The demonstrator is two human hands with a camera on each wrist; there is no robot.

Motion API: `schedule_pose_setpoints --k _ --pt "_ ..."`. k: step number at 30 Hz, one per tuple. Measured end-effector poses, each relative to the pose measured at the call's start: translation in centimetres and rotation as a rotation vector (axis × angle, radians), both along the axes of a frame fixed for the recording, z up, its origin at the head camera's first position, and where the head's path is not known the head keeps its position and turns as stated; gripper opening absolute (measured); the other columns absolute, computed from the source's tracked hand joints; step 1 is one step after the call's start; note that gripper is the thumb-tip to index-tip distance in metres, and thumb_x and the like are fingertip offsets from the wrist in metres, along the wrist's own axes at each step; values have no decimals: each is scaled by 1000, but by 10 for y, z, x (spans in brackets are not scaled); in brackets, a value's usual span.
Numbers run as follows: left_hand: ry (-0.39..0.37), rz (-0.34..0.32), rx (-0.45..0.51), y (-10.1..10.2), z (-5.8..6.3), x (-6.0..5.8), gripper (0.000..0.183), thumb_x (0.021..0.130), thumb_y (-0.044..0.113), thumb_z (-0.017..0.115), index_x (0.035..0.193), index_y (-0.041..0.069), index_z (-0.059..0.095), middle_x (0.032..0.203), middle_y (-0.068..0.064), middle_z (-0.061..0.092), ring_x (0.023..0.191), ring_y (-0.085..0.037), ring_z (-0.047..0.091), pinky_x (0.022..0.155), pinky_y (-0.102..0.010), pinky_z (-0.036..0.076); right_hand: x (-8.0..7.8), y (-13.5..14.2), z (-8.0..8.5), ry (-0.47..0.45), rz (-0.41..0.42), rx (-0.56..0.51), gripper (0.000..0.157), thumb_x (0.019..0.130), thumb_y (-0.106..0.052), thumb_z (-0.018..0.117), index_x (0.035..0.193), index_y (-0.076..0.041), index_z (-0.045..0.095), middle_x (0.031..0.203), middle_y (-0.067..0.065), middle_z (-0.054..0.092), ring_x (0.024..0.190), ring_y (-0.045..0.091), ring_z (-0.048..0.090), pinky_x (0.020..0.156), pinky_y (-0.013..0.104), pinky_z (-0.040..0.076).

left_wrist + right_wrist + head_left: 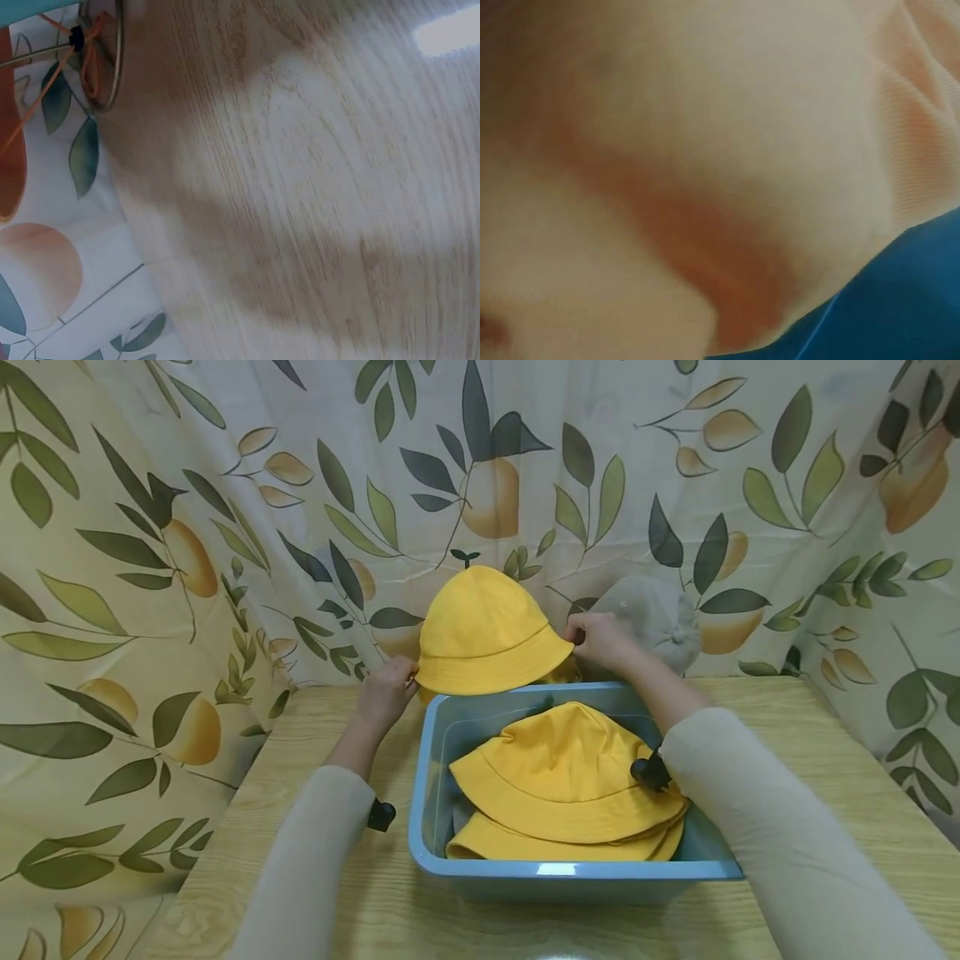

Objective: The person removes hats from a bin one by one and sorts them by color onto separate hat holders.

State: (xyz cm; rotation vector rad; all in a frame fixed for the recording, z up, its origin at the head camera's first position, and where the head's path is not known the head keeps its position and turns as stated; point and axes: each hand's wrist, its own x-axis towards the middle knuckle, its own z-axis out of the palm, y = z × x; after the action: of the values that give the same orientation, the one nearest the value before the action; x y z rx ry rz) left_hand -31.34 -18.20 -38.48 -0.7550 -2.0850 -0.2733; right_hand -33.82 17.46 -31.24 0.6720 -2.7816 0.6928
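A yellow bucket hat [487,627] with a small dark sprout on its crown is held up behind the blue tub in the head view. My left hand [386,693] pinches its brim at the left end. At the brim's right end my right hand [603,639] grips the edge between thumb and fingers. Several more yellow bucket hats [562,768] lie stacked in the blue tub [577,870], just below. The left wrist view has neither hand nor hat in it. Blurred cloth or skin fills most of the right wrist view, with part of the blue tub [885,300] at the corner.
A grey cap [660,622] rests at the back, right behind my right hand, against the leaf-patterned curtain [525,510]. More yellow cloth [564,672] shows behind the tub. The wooden table [360,893] extends around it. A metal wire loop [118,67] with orange cord appears in the left wrist view.
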Motion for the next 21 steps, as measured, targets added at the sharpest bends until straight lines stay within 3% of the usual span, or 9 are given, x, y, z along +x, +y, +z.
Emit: schedule_pose_setpoints --k 7,12,21 --pt "-124 -34 -21 -1 7 11 14 80 5 73 91 1 65 83 -11 66 71 -22 66 57 -32 54 2 6 5 -32 36 20 5 80 2 65 84 -2 63 86 15 66 82 29 61 77 43 50" --pt "-239 -48 -10 -6 15 24 22 81 11 74 98 1 66 93 -12 68 81 -24 67 66 -34 56 7 6 18 -100 117 79 15 82 7 59 96 4 65 94 19 67 88 33 63 81 44 51" --pt "-204 -98 81 -7 24 45 31 78 13 74 106 0 66 93 -12 69 81 -25 67 55 -35 54 22 9 44 -133 176 124 21 81 6 57 101 5 64 97 18 67 90 34 64 82 44 53"
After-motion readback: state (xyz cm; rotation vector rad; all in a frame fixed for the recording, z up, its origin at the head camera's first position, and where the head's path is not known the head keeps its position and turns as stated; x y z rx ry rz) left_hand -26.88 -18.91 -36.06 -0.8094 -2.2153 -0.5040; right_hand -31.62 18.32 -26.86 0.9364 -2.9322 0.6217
